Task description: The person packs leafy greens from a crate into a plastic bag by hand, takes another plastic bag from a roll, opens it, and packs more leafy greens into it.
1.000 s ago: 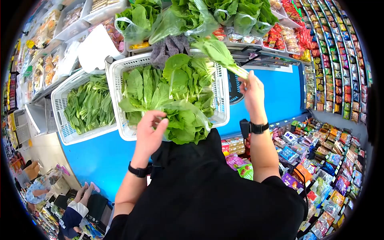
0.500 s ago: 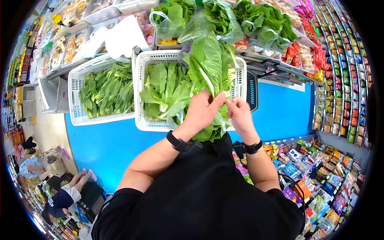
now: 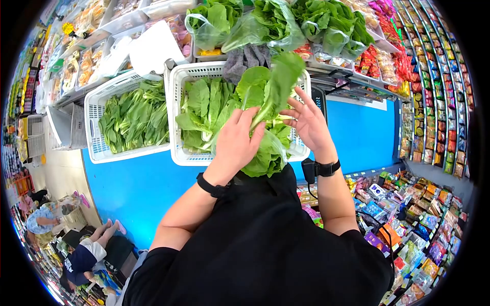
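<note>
My left hand is closed on the pale stem of a leafy green, whose leaf points up and to the right. To the right of that leaf, my right hand has its fingers spread and holds nothing. Beneath both hands is a white basket of loose leafy greens. A clear plastic bag with greens lies at the basket's front edge, partly hidden by my left hand. A grey cloth hangs over the basket's back rim.
Left of the basket stands a second white basket with greens. Bagged greens line the shelf behind. Packaged snacks fill the lower right. At the lower left are people, one in a dark top.
The leafy green went from my right hand at the right to both hands over the basket, then stayed in my left. My right hand has opened and moved away. The view has shifted.
</note>
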Motion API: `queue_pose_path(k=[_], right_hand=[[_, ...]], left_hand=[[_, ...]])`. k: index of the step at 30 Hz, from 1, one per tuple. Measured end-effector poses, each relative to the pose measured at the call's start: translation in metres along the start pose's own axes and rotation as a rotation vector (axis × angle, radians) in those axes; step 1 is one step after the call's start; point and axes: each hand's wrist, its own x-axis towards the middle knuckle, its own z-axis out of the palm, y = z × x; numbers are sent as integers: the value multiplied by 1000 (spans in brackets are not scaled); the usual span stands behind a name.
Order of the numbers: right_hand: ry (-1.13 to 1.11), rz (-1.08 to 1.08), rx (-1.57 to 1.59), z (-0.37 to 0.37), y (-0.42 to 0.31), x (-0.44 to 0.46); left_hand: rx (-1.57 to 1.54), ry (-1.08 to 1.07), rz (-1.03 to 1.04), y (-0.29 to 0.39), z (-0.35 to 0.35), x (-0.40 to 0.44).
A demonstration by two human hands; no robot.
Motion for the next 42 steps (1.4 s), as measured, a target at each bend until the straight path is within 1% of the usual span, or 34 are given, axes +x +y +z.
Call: queue_pose_path(k=[2,3,4,6,8,10,11,13,14,16,17,18,20,21,22,24,25,26,28,29,30,32,34,36,37,40,42], right_hand=[[-179,-44,210,-13,6,3],[27,-22,113,3,1,1],[32,-22,113,-4,1,1],[-191,-20,144,-16,0,3],[-174,-50,161,-14,-4,-4],[-219,134,352,-14,-14,-6],[-217,135,354,-12,-17,-6],[-406,89,365,-9,-23,-9],[-402,89,367,-9,-23,-11],[-333,44,177,-9,-21,-16],[-247,42,113,-8,-19,-16],[-239,51,120,-8,-18,-16],[-130,181,-28,-8,-19,-22],[-75,185,2,-4,-19,-24],[-75,191,6,-1,-20,-26],[98,122,-62,5,-21,-35],[124,97,-97,4,-20,-40],[119,99,-93,3,-20,-46],[111,76,-219,2,-20,-55],[113,92,-295,-1,-18,-59],[109,94,-294,-1,-15,-61],[73,80,-441,-1,-10,-65],[75,92,-444,2,-6,-69],[81,150,-509,0,-1,-73],[93,153,-522,-3,3,-76],[107,142,-562,-16,8,-85],[89,162,-578,-22,2,-89]], left_hand=[[29,-31,28,-1,-4,-2],[27,-34,30,-2,-5,-4],[-7,-44,32,-3,-6,-4],[-42,-58,36,-5,-6,-6],[-69,-49,26,-6,-7,-5],[-96,-24,58,-7,-8,-5],[-124,2,88,-8,-9,-5],[-148,-27,98,-9,-12,-6],[-172,-51,112,-10,-14,-5],[-160,-64,114,-12,-17,-4],[-147,-75,115,-13,-19,-4],[-148,-85,106,-17,-21,-2],[-82,-5,141,-24,-26,0],[-198,-47,-10,-21,-34,-2],[-197,-49,-17,-30,-38,-6],[-71,39,-165,-53,-46,-16],[-68,-29,-325,-57,-51,-22],[-63,-26,-329,-60,-49,-31],[182,-139,-295,-75,-37,-56],[243,-152,-246,-81,-28,-68],[246,-149,-249,-81,-24,-72],[233,-359,-418,-84,-17,-76],[207,-333,-395,-92,-6,-79],[-42,-357,-378,-89,9,-84],[-37,-413,-370,-81,15,-83],[-167,-461,-362,-69,45,-88],[-165,-476,-366,-60,55,-84]])
